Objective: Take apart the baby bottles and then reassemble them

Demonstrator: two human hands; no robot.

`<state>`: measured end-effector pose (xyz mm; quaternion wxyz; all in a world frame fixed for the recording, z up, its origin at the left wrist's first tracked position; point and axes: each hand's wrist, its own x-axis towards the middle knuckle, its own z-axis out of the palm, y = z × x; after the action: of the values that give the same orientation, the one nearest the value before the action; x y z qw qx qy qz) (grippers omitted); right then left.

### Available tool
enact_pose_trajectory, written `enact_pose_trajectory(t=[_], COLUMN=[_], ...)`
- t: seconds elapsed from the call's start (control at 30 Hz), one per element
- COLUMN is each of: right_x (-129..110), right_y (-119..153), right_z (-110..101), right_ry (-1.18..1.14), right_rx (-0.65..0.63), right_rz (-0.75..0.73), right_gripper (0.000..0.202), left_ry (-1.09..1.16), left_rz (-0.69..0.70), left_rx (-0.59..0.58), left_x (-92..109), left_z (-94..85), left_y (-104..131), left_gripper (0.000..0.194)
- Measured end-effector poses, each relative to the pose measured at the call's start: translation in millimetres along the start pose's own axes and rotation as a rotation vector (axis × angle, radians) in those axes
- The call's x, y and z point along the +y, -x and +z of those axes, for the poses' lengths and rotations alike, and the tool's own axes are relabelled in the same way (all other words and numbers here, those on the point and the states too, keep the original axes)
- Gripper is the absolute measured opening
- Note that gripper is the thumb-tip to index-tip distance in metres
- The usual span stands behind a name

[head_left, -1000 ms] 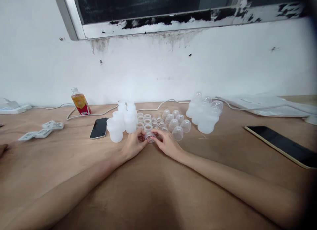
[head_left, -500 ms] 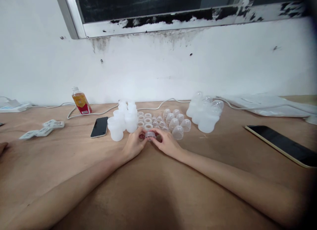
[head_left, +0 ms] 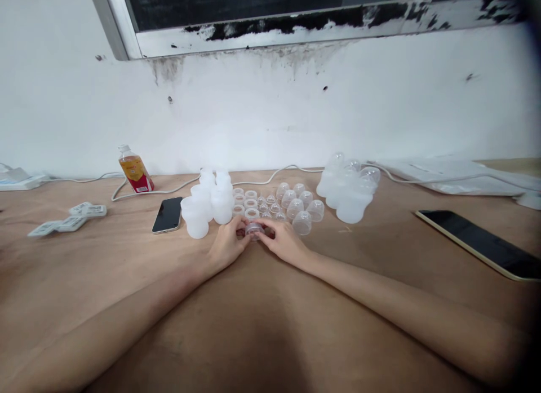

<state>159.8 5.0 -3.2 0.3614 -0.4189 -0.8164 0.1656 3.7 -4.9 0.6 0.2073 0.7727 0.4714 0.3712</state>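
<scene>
Between my two hands is a small clear screw ring (head_left: 253, 230), close to the tabletop. My left hand (head_left: 230, 241) pinches its left side with thumb and fingers. From the other side, my right hand (head_left: 284, 239) grips it the same way. Just beyond lie rows of whitish rings (head_left: 251, 203). Several small clear bottle nipples (head_left: 271, 199) stand beside them, partly behind my right fingers. Clear dome caps (head_left: 301, 223) are grouped right of those. White baby bottles without caps (head_left: 196, 224) cluster left of the rings.
Dome-capped white bottles (head_left: 350, 206) stand back right, near a plastic bag (head_left: 443, 177). One phone (head_left: 168, 215) lies left, a larger phone (head_left: 477, 243) right. A drink bottle (head_left: 136, 172), white cards (head_left: 70, 219) and a cable (head_left: 270, 179) are also on the table (head_left: 236, 336).
Both hands keep their hold on the ring, with the fingers shifting only slightly. The whole view has moved a little, and the other person's hand at the left edge is no longer clearly visible.
</scene>
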Motion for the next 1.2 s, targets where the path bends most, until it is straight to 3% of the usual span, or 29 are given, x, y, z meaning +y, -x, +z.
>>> enact_pose_trajectory(t=[0.17, 0.4, 0.83, 1.2], right_x=[5, 4, -1, -1], right_y=[-2, -2, 0, 1], right_z=[1, 3, -1, 1], right_ry=[-0.016, 0.000, -0.005, 0.014], right_rx=[0.007, 0.049, 0.010, 0.054], right_rz=[0.037, -0.030, -0.084, -0.115], right_gripper=[0.027, 0.022, 0.024, 0.022], left_ry=[0.086, 0.142, 0.118, 0.115], left_rz=[0.001, 0.002, 0.031, 0.056], left_rx=[0.051, 0.056, 0.072, 0.073], left_x=[-2, -10, 0, 3], left_z=[-0.1, 6.9, 2.2, 2.9], left_y=[0, -3, 0, -1], left_gripper=[0.015, 0.011, 0.015, 0.009])
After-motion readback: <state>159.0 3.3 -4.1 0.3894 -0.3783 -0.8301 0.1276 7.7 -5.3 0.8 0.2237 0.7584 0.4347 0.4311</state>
